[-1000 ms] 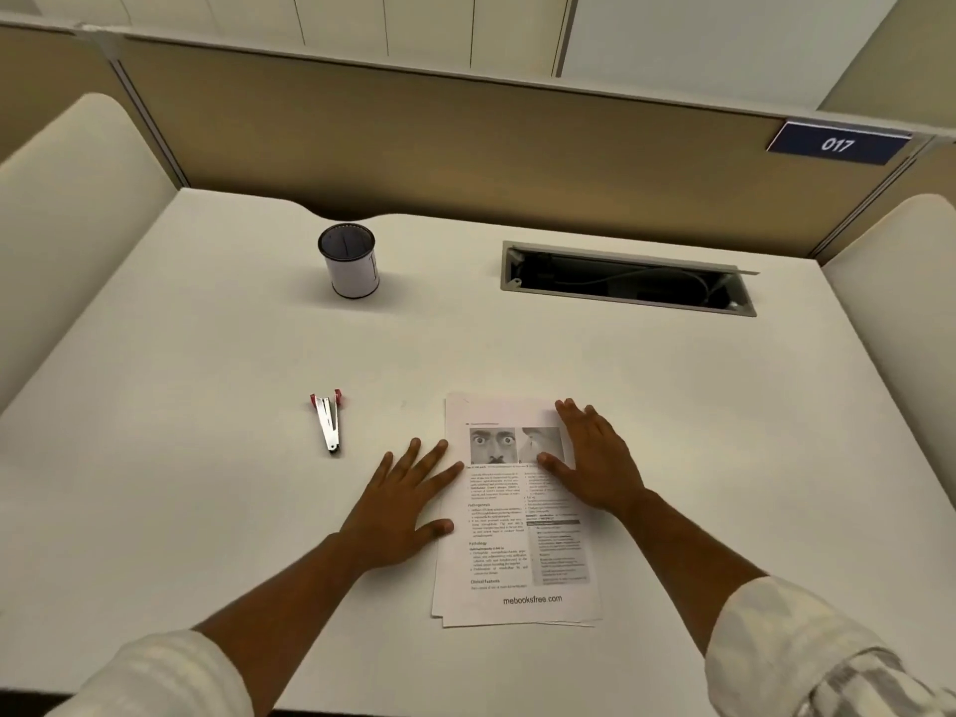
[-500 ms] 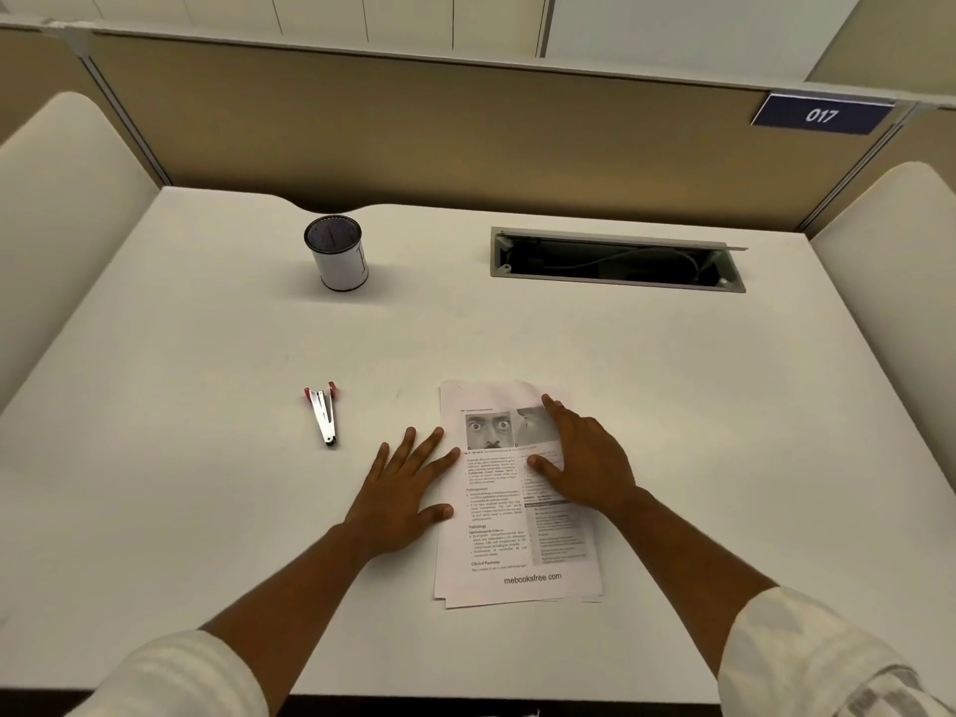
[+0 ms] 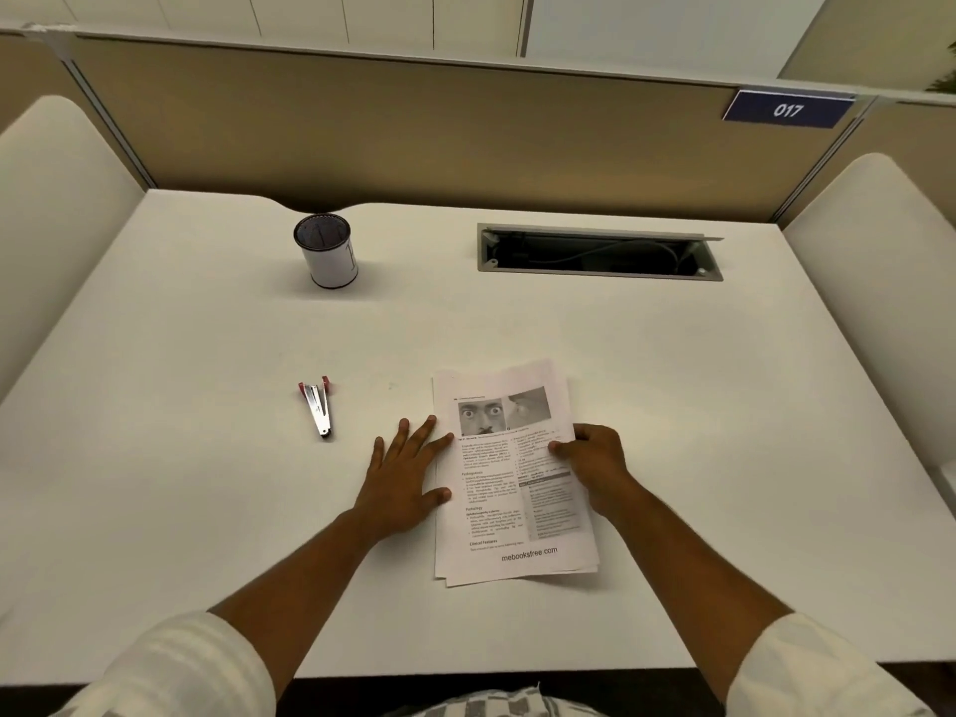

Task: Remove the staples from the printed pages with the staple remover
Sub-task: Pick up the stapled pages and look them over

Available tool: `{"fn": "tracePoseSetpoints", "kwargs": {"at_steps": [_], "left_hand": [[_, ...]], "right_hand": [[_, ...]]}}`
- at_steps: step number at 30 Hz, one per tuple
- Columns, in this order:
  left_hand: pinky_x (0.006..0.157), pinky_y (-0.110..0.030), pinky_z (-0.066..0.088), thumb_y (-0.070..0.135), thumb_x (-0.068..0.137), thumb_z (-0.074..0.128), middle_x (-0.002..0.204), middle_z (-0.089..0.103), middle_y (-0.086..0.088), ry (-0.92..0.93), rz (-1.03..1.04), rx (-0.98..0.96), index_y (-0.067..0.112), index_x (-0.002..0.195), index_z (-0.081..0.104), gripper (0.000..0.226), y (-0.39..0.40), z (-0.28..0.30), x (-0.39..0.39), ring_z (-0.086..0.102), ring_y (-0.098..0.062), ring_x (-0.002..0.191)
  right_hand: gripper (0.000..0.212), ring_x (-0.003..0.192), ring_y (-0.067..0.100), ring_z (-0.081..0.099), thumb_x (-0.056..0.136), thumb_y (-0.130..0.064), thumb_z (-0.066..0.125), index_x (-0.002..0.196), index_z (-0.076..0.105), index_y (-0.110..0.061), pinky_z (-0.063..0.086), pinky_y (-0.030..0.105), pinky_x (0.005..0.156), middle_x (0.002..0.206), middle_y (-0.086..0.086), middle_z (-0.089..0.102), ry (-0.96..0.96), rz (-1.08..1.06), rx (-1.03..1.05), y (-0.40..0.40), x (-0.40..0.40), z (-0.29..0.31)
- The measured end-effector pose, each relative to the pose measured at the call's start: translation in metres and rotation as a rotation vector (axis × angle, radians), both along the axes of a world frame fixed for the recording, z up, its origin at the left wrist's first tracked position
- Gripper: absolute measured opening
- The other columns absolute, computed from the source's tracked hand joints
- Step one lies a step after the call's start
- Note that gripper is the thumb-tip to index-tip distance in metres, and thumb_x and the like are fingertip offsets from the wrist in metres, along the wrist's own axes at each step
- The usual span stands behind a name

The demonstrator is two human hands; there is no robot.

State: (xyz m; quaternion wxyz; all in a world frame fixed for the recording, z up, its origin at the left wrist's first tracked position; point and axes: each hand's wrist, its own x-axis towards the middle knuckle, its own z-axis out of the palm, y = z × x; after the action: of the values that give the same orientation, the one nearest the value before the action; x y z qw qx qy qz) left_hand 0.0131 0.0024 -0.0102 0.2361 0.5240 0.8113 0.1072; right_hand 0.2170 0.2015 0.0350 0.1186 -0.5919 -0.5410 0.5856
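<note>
"mebooksfree.com" on printed pages (image 3: 509, 489); "017" on nameplate (image 3: 787, 110)

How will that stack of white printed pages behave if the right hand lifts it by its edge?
Probably floppy: the stack of white printed pages is thin, so the far end would droop. The sheets already fan apart at the bottom, so they may splay further. The right hand grips one edge only; the left hand rests flat alongside.

White desk (image 3: 207, 509), centre of frame; printed pages (image 3: 509, 489) white, black text, grey photos, lower centre; staple remover (image 3: 319, 406) silver with red grips, left of centre; cup (image 3: 326, 251) white, dark rim, upper left; partition (image 3: 414, 126) tan, top; sign (image 3: 787, 109) navy, white digits, upper right; sleeves (image 3: 170, 670) white-grey striped, bottom corners
</note>
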Motion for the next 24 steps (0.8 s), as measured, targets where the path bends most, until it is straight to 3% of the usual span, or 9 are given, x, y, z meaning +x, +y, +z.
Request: {"fn": "tracePoseSetpoints", "kwargs": {"at_steps": [4,7,10,12,14,17,20,22,24], "left_hand": [[0.125,-0.041,0.010,0.025,0.100,0.058,0.168,0.010,-0.004,-0.351,0.380,0.246,0.013,0.159,0.013,0.075,0.018,0.020,0.005,0.009,-0.023,0.155],[0.120,-0.043,0.029,0.028,0.097,0.063,0.164,0.026,-0.005,-0.758,0.678,0.328,0.016,0.158,0.020,0.076,0.034,0.043,0.003,0.028,-0.026,0.149],[0.107,-0.043,0.047,0.028,0.097,0.063,0.140,0.060,-0.007,-0.997,0.709,0.367,0.014,0.143,0.047,0.050,0.043,0.065,-0.005,0.057,-0.029,0.128],[0.096,-0.041,0.056,0.024,0.100,0.059,0.117,0.074,-0.002,-0.996,0.654,0.461,0.017,0.123,0.064,0.024,0.045,0.080,-0.006,0.068,-0.027,0.114],[0.083,-0.033,0.061,0.022,0.102,0.055,0.104,0.078,0.003,-0.950,0.616,0.604,0.023,0.111,0.068,0.016,0.046,0.098,0.000,0.073,-0.022,0.102],[0.077,-0.031,0.062,0.031,0.104,0.049,0.102,0.075,0.006,-0.786,0.552,0.807,0.026,0.111,0.064,0.018,0.051,0.124,0.011,0.073,-0.014,0.094],[0.073,-0.024,0.058,0.036,0.102,0.043,0.101,0.069,0.010,-0.676,0.466,0.945,0.038,0.109,0.055,0.014,0.050,0.136,0.021,0.068,-0.008,0.094],[0.072,-0.016,0.054,0.036,0.102,0.042,0.105,0.065,0.016,-0.643,0.435,0.972,0.045,0.113,0.048,0.017,0.045,0.135,0.025,0.064,-0.001,0.097],[0.073,-0.012,0.053,0.032,0.102,0.041,0.109,0.062,0.017,-0.620,0.434,0.950,0.037,0.120,0.045,0.019,0.040,0.130,0.026,0.062,0.000,0.099]], "right_hand": [[0.015,0.082,0.019,0.077,0.094,-0.005,0.067,0.101,0.072,-0.018,0.061,0.031,0.066,0.095,0.001,0.079,0.095,0.013,0.052,-0.002,0.002,0.012],[0.015,0.089,0.025,0.077,0.095,-0.008,0.067,0.105,0.070,-0.019,0.062,0.040,0.077,0.100,0.002,0.080,0.211,0.054,0.045,-0.001,0.005,0.023],[0.016,0.093,0.025,0.077,0.097,-0.011,0.066,0.111,0.068,-0.019,0.063,0.042,0.081,0.103,0.000,0.079,0.328,0.089,0.082,-0.002,0.006,0.040],[0.019,0.095,0.024,0.076,0.096,-0.015,0.067,0.114,0.064,-0.020,0.063,0.039,0.080,0.106,0.000,0.079,0.396,0.090,0.141,-0.004,0.003,0.054],[0.023,0.095,0.025,0.076,0.094,-0.017,0.070,0.115,0.061,-0.020,0.063,0.040,0.080,0.107,0.004,0.078,0.460,0.071,0.212,-0.007,-0.001,0.067],[0.021,0.097,0.025,0.075,0.096,-0.018,0.069,0.113,0.059,-0.025,0.063,0.039,0.081,0.108,0.008,0.075,0.513,0.011,0.373,-0.012,-0.011,0.083],[0.030,0.102,0.013,0.071,0.097,-0.021,0.068,0.120,0.054,-0.034,0.063,0.030,0.081,0.114,-0.003,0.070,0.548,0.012,0.493,-0.020,-0.020,0.090],[0.044,0.110,0.011,0.066,0.097,-0.018,0.067,0.135,0.048,-0.028,0.061,0.026,0.085,0.121,-0.004,0.064,0.527,0.041,0.499,-0.025,-0.022,0.086],[0.050,0.114,0.012,0.063,0.096,-0.014,0.068,0.139,0.044,-0.025,0.060,0.023,0.085,0.123,-0.004,0.062,0.470,0.069,0.481,-0.029,-0.024,0.078]]}}
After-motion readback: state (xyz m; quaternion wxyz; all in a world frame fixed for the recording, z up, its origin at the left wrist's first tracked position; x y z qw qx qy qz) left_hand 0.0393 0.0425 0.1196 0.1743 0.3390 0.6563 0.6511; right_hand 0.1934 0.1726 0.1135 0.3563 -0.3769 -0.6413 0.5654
